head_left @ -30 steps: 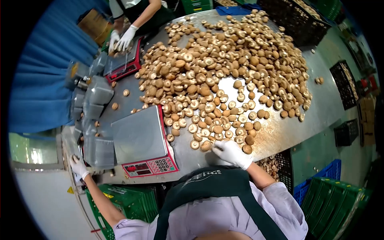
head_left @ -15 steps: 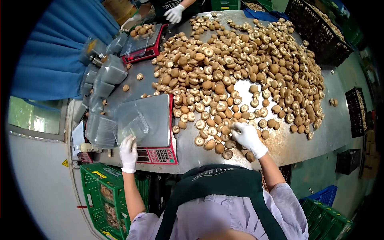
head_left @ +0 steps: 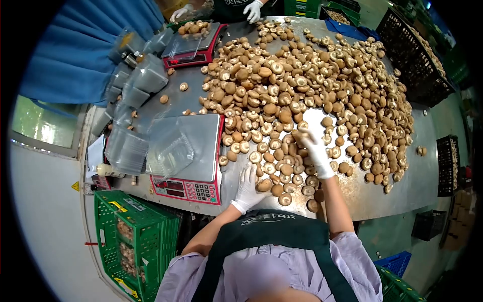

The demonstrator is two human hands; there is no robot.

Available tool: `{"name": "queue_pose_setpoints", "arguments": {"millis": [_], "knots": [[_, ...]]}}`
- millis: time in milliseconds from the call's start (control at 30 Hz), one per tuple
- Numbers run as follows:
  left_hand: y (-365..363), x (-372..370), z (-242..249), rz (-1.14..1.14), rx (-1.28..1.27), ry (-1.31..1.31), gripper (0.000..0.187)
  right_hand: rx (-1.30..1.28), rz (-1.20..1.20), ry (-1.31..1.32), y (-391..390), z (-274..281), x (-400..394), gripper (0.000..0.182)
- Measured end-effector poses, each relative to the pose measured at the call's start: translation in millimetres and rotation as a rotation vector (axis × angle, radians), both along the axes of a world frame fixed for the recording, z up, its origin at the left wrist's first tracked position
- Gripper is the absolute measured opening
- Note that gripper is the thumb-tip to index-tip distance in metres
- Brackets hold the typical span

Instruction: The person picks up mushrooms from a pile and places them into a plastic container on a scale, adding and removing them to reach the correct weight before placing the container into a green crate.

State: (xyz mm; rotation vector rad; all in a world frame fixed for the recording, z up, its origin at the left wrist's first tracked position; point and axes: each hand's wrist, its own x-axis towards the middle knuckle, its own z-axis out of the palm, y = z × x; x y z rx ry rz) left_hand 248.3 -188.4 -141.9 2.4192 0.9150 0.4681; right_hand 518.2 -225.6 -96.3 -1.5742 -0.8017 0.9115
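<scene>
Largest first: broad grey metal desk (head_left: 402, 194), spanning the middle of the frame. Over its centre and right, a sprawling heap of brown-capped, pale-stemmed mushrooms (head_left: 332, 83), thick toward the upper part, thinning to loose ones near my apron. Green plastic crates (head_left: 136, 221) at lower left, below desk level.

Red-and-grey digital scale (head_left: 201, 146) left of centre, keypad toward me. Stacked clear plastic boxes (head_left: 126, 151) just left of it. Second red-and-grey scale (head_left: 193, 50) at upper left, bearing a clear box of mushrooms; a co-worker's white-gloved hands (head_left: 182, 12) (head_left: 254, 10) near it, at the top edge.

On the near scale's plate, an open clear plastic box (head_left: 173, 153), no mushrooms seen in it.

My left hand (head_left: 246, 191), white-gloved: palm down, fingers extended and loosely apart, nothing seen held. It lies between scale and loose mushrooms, close beside a brown-capped one (head_left: 263, 185).

My right hand (head_left: 316, 153), white-gloved: reaching into the heap's near side, fingers partly curled at a brown mushroom (head_left: 300, 135). Blurred; cannot tell if it is gripped.

Step in hand, I judge: picking among loose mushrooms. The next move calls for a light pinch, cap unbruised, neighbours undisturbed.
</scene>
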Motion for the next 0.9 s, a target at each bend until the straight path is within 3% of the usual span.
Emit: {"name": "queue_pose_setpoints", "arguments": {"millis": [67,133,200,300,433,533,567,733,800,833,900], "knots": [[4.5,11.6,-7.7,-0.005,0.020,-0.051,0.101,0.241,-0.145,0.532,-23.5,7.7,20.1,0.044],[9.4,24.7,-11.5,-0.078,0.004,-0.113,0.104,0.329,-0.214,0.672,-52.7,-18.7,53.7,0.045],[11.8,40.5,-11.7,-0.109,-0.008,-0.137,0.105,0.248,-0.495,0.640,-69.5,-33.3,73.6,0.040],[10.2,64.5,-14.1,-0.224,0.001,-0.156,0.102,0.290,-0.686,0.653,-87.3,-30.7,79.5,0.037],[-4.1,85.4,-2.8,-0.272,-0.050,-0.143,0.101,0.478,-0.552,0.774,-114.1,-20.9,76.5,0.045],[-8.0,81.2,4.1,-0.274,-0.157,-0.128,0.096,0.329,-0.614,0.628,-125.3,-25.6,78.2,0.038],[-8.2,75.6,2.9,-0.248,-0.173,-0.137,0.096,0.301,-0.515,0.510,-128.5,-24.8,81.9,0.035],[-3.7,52.8,2.8,0.051,-0.318,-0.319,0.077,0.266,-0.513,0.536,-149.4,-13.0,83.1,0.033],[-0.3,45.5,1.9,0.133,-0.305,-0.334,0.067,0.249,-0.711,0.500,-150.5,-19.2,84.3,0.032],[0.2,43.7,4.3,0.129,-0.309,-0.333,0.067,0.240,-0.793,0.524,-138.6,-2.0,74.4,0.019],[1.5,41.5,12.0,0.218,-0.399,-0.411,0.058,0.199,-0.649,0.563,-145.4,-16.5,79.0,0.029]]}}
